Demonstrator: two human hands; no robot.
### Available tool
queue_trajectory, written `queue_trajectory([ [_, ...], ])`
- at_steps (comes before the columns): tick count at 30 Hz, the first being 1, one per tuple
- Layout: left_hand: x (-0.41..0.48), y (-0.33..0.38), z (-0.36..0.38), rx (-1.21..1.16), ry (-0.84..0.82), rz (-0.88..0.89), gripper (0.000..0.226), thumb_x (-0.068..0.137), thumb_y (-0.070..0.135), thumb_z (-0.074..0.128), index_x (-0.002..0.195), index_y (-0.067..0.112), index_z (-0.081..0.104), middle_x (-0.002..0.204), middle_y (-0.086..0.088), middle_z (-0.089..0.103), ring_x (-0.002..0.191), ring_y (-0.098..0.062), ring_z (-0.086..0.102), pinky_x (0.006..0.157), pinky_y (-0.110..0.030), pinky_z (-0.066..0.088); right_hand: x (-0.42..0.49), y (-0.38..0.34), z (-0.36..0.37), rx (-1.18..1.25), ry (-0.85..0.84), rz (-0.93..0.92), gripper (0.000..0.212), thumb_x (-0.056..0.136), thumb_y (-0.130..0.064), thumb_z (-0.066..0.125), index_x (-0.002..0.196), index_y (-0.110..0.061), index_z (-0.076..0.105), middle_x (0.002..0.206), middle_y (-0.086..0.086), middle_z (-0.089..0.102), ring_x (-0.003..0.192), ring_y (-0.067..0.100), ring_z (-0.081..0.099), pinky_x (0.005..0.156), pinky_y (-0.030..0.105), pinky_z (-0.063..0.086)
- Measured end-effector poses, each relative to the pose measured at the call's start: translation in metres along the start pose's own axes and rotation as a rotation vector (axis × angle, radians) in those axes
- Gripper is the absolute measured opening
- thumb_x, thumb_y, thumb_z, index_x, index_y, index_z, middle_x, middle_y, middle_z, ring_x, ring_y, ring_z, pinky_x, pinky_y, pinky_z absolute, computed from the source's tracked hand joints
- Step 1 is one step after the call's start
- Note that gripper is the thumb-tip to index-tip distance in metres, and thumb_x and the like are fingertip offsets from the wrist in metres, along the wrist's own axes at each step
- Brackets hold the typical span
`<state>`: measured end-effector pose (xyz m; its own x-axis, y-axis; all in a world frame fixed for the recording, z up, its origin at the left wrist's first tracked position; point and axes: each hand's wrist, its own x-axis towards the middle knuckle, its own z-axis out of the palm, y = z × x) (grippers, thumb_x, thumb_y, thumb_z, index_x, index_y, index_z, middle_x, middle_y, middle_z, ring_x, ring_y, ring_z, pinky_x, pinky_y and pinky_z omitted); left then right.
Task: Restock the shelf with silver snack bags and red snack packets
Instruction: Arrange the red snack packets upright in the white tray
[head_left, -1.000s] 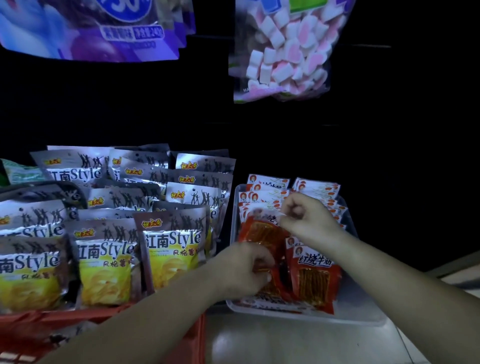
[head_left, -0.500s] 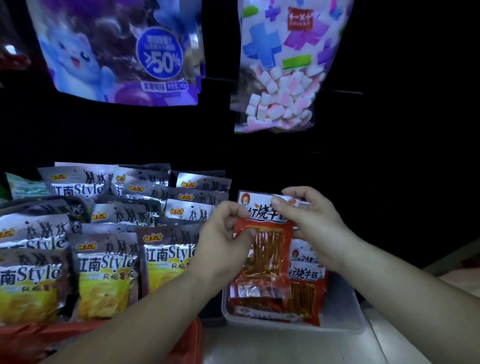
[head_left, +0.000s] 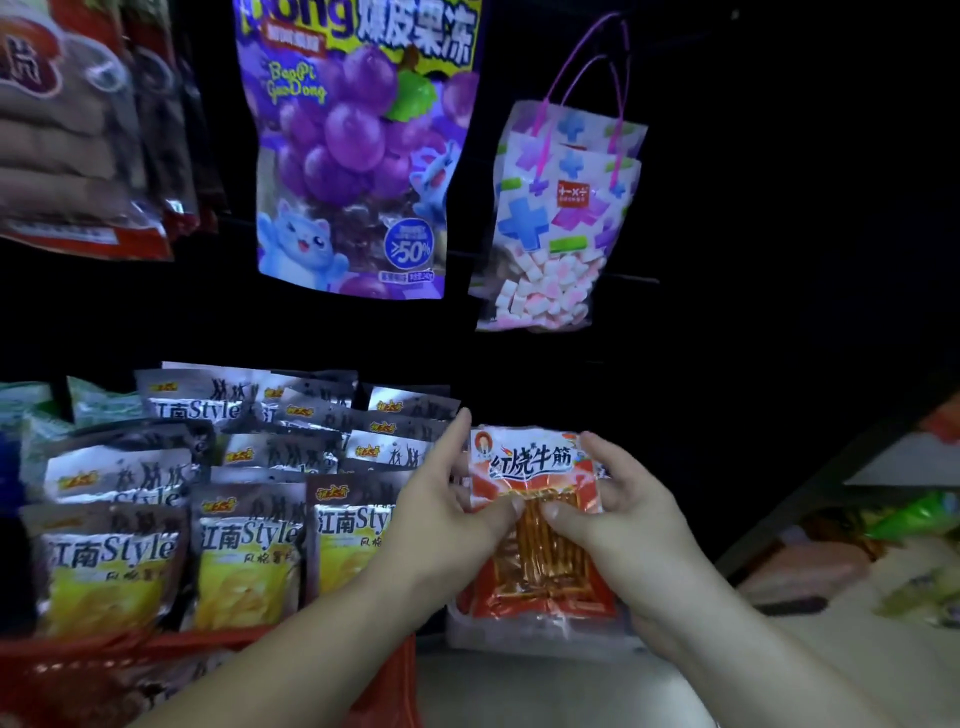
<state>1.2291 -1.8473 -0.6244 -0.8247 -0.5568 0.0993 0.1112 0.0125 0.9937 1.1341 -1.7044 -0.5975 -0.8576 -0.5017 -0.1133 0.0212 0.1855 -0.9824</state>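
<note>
I hold a red snack packet (head_left: 535, 525) upright above a clear tray (head_left: 545, 636) on the shelf. My left hand (head_left: 447, 512) pinches its left edge with the thumb on the front and the forefinger pointing up. My right hand (head_left: 623, 504) grips the right edge, thumb on the clear window. More red packets lie under it in the tray, mostly hidden. Silver snack bags (head_left: 244, 551) stand in several rows to the left, filling that part of the shelf.
A purple grape jelly bag (head_left: 358, 150) and a marshmallow bag (head_left: 556, 234) hang above. Brown and red bags (head_left: 78, 130) hang at the upper left. A red basket (head_left: 218, 660) sits below the silver bags. A pale counter with loose items (head_left: 857, 582) lies at the right.
Both hands lifted one red packet out of the tray and raised it upright. The view tilted upward, showing more of the hanging bags.
</note>
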Motion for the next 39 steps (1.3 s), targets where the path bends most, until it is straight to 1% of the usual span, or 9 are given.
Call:
queue_trajectory([
  [3,-0.009,0.007,-0.008,0.029,-0.004,-0.04,0.061,0.089,0.009,0.077,0.14,0.032,0.052,0.072,0.014,0.056,0.055,0.003,0.056,0.056,-0.013,0.046,-0.013,0.0,0.006,-0.01,0.015,-0.03,0.063,0.09,0.004,0.073,0.133,-0.039,0.054,0.105,-0.003,0.079,0.095,0.019,0.076,0.086,0.048,0.062],
  [8,-0.016,0.001,-0.015,0.002,0.008,-0.086,0.067,0.089,0.016,0.078,0.143,0.044,0.049,0.108,0.011,0.062,0.081,-0.013,0.071,0.071,-0.027,0.062,-0.006,-0.002,0.009,-0.141,0.013,-0.139,0.067,0.09,-0.006,0.076,0.134,-0.053,0.057,0.119,-0.007,0.074,0.113,0.011,0.069,0.088,0.034,0.061],
  [11,-0.014,-0.006,-0.017,0.0,-0.022,-0.133,0.069,0.087,0.019,0.08,0.142,0.05,0.049,0.119,0.003,0.064,0.091,-0.024,0.071,0.076,-0.033,0.064,-0.001,-0.005,0.009,-0.167,0.03,-0.161,0.075,0.088,-0.016,0.081,0.142,-0.056,0.048,0.122,-0.008,0.073,0.12,0.015,0.065,0.099,0.045,0.056],
  [14,-0.009,-0.006,-0.014,-0.067,0.039,-0.1,0.07,0.088,0.008,0.078,0.142,0.042,0.048,0.106,0.001,0.07,0.087,-0.02,0.073,0.077,-0.032,0.063,0.007,-0.001,0.007,-0.111,0.106,-0.105,0.082,0.085,-0.019,0.084,0.147,-0.052,0.042,0.11,-0.003,0.075,0.106,0.019,0.072,0.092,0.053,0.059],
  [18,0.0,0.0,-0.015,-0.097,0.161,-0.061,0.066,0.094,0.003,0.069,0.144,0.038,0.046,0.094,0.008,0.068,0.077,-0.011,0.066,0.073,-0.023,0.058,0.007,0.002,0.011,-0.123,0.024,-0.034,0.089,0.08,-0.019,0.088,0.135,-0.07,0.04,0.138,0.002,0.062,0.117,0.024,0.067,0.093,0.054,0.058],
  [22,0.001,0.003,-0.017,-0.041,0.125,-0.067,0.048,0.098,0.009,0.065,0.133,0.041,0.056,0.092,0.008,0.074,0.086,-0.011,0.072,0.078,-0.032,0.062,0.007,0.003,0.017,-0.087,-0.019,-0.005,0.098,0.085,0.001,0.079,0.148,-0.061,0.034,0.14,0.006,0.059,0.109,0.024,0.071,0.074,0.046,0.065],
  [27,-0.004,0.004,-0.015,-0.148,-0.051,-0.173,0.082,0.089,0.0,0.074,0.143,0.048,0.035,0.098,-0.003,0.076,0.083,-0.021,0.075,0.069,-0.035,0.061,0.011,-0.007,0.015,-0.086,0.114,-0.129,0.078,0.088,0.003,0.075,0.148,-0.039,0.048,0.108,-0.007,0.073,0.095,0.01,0.073,0.073,0.037,0.064],
  [32,0.0,0.002,-0.017,-0.032,0.057,-0.043,0.071,0.092,0.006,0.073,0.148,0.039,0.044,0.098,0.007,0.071,0.099,-0.01,0.071,0.088,-0.036,0.06,0.007,-0.011,0.018,-0.144,0.013,-0.128,0.082,0.09,0.004,0.072,0.149,-0.044,0.04,0.118,-0.001,0.063,0.079,0.013,0.072,0.062,0.027,0.06],
  [39,0.0,0.007,-0.004,0.228,0.108,0.302,0.064,0.096,-0.002,0.061,0.128,0.053,0.062,0.097,0.012,0.062,0.08,-0.018,0.065,0.067,-0.026,0.057,0.005,-0.022,0.022,-0.063,0.049,-0.233,0.058,0.086,-0.039,0.073,0.134,-0.061,0.049,0.132,-0.023,0.061,0.107,-0.003,0.067,0.087,0.026,0.058],
])
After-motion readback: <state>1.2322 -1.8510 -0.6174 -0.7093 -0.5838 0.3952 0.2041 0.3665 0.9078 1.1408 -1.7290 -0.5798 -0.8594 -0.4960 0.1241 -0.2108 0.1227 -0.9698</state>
